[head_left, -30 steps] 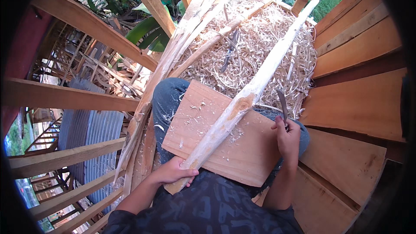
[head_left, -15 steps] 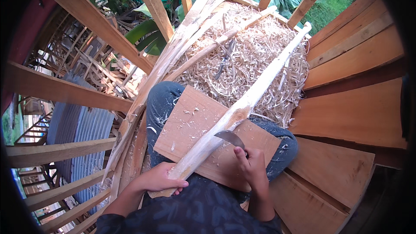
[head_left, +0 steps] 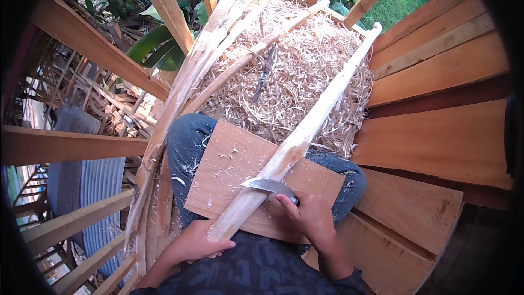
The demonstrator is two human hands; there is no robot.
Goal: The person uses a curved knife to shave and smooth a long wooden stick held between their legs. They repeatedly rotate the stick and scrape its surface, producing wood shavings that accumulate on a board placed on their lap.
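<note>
A long pale peeled wooden pole [head_left: 305,125] slants from my lap up to the far right, thicker at its near end and with a brown patch partway along. My left hand [head_left: 202,243] is wrapped round that near end. In my right hand [head_left: 314,216] is the handle of a knife [head_left: 268,186] with a curved blade. The blade lies across the top of the pole, its tip pointing left. Beneath the pole, a flat wooden board [head_left: 221,177] rests over my crossed legs, with a few shavings on it.
A thick heap of wood shavings [head_left: 322,49] covers the floor ahead, and a dark knife-like tool [head_left: 263,79] lies on it. Long rough poles [head_left: 169,114] lean along the left. Slatted railings [head_left: 82,147] enclose the left side; broad planks [head_left: 436,142] form the right.
My right hand has brought the knife left and nearer, so its blade now lies across the pole. My left hand still grips the near end. The whole view has shifted slightly.
</note>
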